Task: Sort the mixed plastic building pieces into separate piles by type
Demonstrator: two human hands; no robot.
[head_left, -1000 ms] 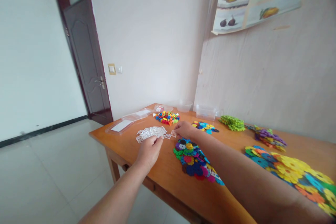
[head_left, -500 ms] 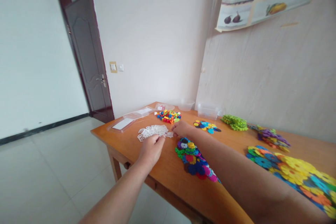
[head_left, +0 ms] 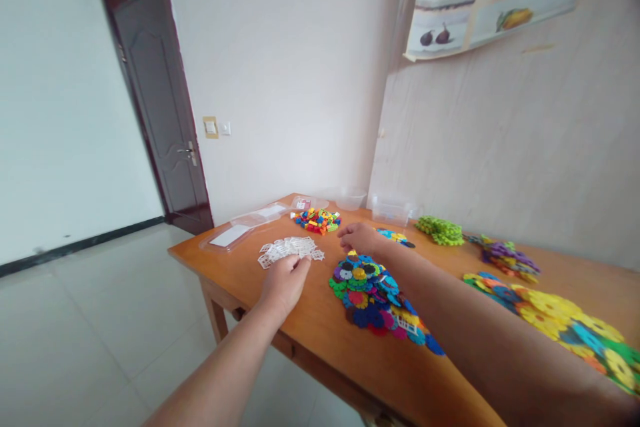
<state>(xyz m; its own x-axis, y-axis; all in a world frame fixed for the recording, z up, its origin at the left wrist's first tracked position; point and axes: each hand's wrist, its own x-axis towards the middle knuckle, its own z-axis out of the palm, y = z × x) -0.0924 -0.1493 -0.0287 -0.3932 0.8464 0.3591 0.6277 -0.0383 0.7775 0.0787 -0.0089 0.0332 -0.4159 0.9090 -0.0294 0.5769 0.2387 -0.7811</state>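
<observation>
A pile of white lattice-like plastic pieces lies on the wooden table. My left hand is at its near edge, thumb and fingers closed together; whatever is between them is hidden. To the right of that pile, my right hand hovers with slightly bent, parted fingers and nothing visible in them. Below it sits a heap of colourful flower-shaped discs, with one white lattice piece on its right side. Small coloured building bricks lie behind the white pile. My right forearm covers part of the discs.
Clear plastic lids lie at the table's left, and clear tubs stand at the back. A second small group of discs, green pieces, purple pieces and large yellow flower discs spread to the right.
My right hand has moved right, away from the white pieces, and its fingers have loosened. My left hand stays by the pile. The view has turned slightly right.
</observation>
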